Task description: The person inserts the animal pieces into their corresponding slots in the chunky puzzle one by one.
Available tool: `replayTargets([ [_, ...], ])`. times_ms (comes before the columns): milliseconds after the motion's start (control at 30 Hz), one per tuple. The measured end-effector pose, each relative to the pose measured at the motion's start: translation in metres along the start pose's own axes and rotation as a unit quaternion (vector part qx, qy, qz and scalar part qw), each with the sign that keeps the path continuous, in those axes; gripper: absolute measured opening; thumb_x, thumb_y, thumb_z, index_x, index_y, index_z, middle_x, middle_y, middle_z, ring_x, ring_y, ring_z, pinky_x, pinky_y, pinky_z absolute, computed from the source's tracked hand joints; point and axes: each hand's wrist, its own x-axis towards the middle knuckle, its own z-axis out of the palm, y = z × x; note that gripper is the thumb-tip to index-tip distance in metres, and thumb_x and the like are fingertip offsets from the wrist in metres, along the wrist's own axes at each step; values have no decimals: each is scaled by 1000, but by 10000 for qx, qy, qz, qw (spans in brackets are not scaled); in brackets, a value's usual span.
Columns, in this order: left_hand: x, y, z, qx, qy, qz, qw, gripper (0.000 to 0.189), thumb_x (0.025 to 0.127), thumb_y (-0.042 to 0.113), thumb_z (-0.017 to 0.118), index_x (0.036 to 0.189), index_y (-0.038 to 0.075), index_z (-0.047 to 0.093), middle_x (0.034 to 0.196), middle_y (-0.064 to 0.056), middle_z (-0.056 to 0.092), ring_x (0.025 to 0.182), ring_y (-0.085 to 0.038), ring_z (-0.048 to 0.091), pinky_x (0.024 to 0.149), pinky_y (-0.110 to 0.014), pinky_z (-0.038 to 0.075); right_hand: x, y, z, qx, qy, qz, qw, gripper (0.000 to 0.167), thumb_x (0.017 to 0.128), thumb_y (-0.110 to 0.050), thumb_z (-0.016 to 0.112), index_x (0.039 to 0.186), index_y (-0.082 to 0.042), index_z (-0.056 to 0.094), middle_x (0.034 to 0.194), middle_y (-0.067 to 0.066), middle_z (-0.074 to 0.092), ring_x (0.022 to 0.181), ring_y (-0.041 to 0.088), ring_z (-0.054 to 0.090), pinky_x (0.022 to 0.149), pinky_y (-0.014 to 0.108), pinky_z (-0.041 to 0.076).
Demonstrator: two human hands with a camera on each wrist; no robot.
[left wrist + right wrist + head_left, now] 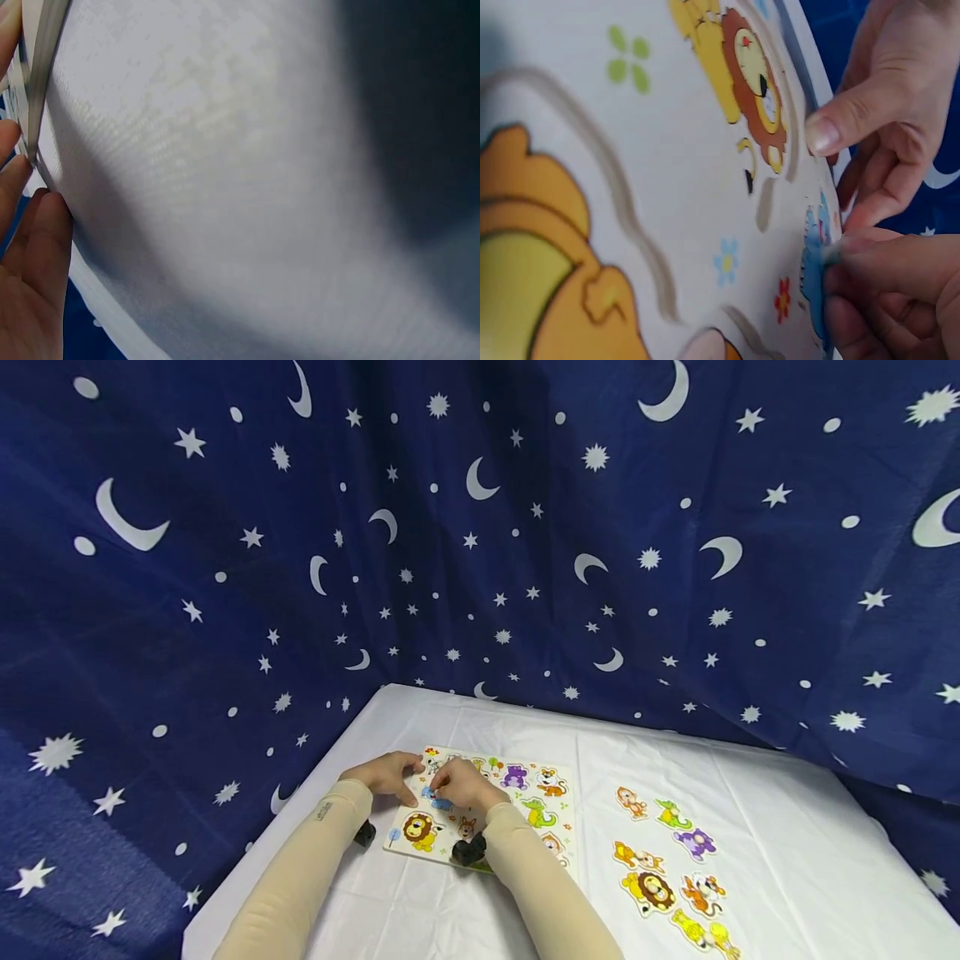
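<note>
My right hand [467, 787] pinches a flat blue animal-shaped puzzle piece [441, 803] at nine o'clock from the middle of the white rectangular picture board [682, 172]. My left hand [386, 774], fingers relaxed, touches the board's edge at ten o'clock.

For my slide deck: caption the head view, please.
Left hand holding an animal puzzle board, right hand pinching a blue piece.

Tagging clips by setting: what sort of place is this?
Probably a staged recording corner: a blue curtain with moons and stars surrounds a white-covered table, and the table bears an animal puzzle board with loose pieces to its right.
</note>
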Motion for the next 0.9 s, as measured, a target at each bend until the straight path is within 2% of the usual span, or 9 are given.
replayTargets([
  [267, 1, -1, -1, -61, 41, -66, 10000, 64, 67, 10, 91, 126, 5, 65, 156, -12, 45, 149, -35, 33, 125, -49, 23, -7, -6, -11, 117, 159, -266, 9995, 16, 86, 1, 71, 102, 2, 75, 97, 12, 75, 80, 9, 60, 73, 24, 53],
  [500, 0, -2, 0, -99, 34, -58, 9999, 66, 66, 10, 92, 126, 4, 65, 157, -13, 44, 149, -36, 33, 125, -51, 23, -20, -10, -26, -108, 244, -577, 9980, 16, 86, 1, 70, 101, 3, 74, 92, 10, 75, 77, 9, 61, 67, 22, 53],
  [700, 1, 2, -2, -50, 50, -10, 10000, 66, 66, 11, 92, 126, 4, 65, 156, -14, 44, 148, -36, 35, 125, -50, 23, -31, -8, -42, -261, 405, -533, 9974, 11, 86, -3, 70, 96, 1, 74, 87, 7, 74, 71, 7, 57, 63, 21, 51],
  [900, -1, 2, 2, -87, 82, -80, 9999, 66, 65, 9, 92, 126, 4, 65, 157, -14, 44, 148, -36, 35, 125, -49, 24, -47, 3, -50, -258, 505, -425, 9975, 10, 85, -4, 72, 93, 1, 74, 82, 5, 73, 66, 7, 57, 60, 22, 50],
])
